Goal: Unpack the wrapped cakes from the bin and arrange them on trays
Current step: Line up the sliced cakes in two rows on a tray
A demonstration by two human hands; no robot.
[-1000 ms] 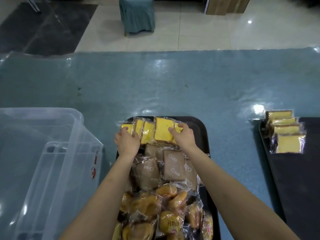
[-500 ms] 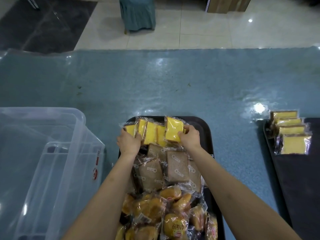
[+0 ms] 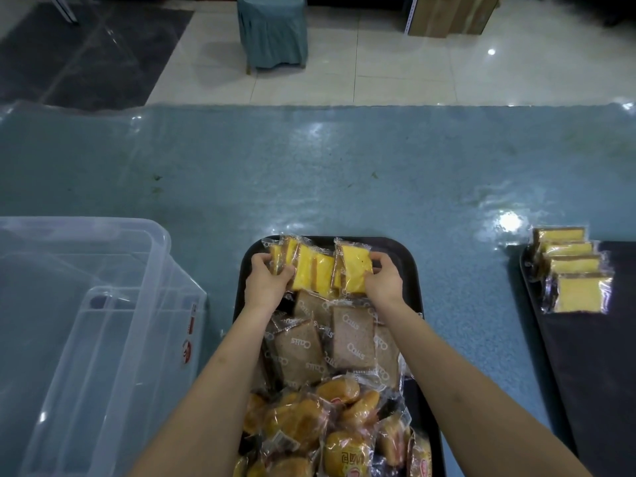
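- Yellow cakes, wrapped, stand in a row at the far end of the black tray, centre of the frame.
- Left hand has its fingers clamped on the row's left end; right hand pinches the rightmost yellow cake.
- Brown cakes and round buns fill the tray lower down.
- Clear bin sits at left on the blue tabletop.
- 4 yellow cakes lie on a second tray at right.
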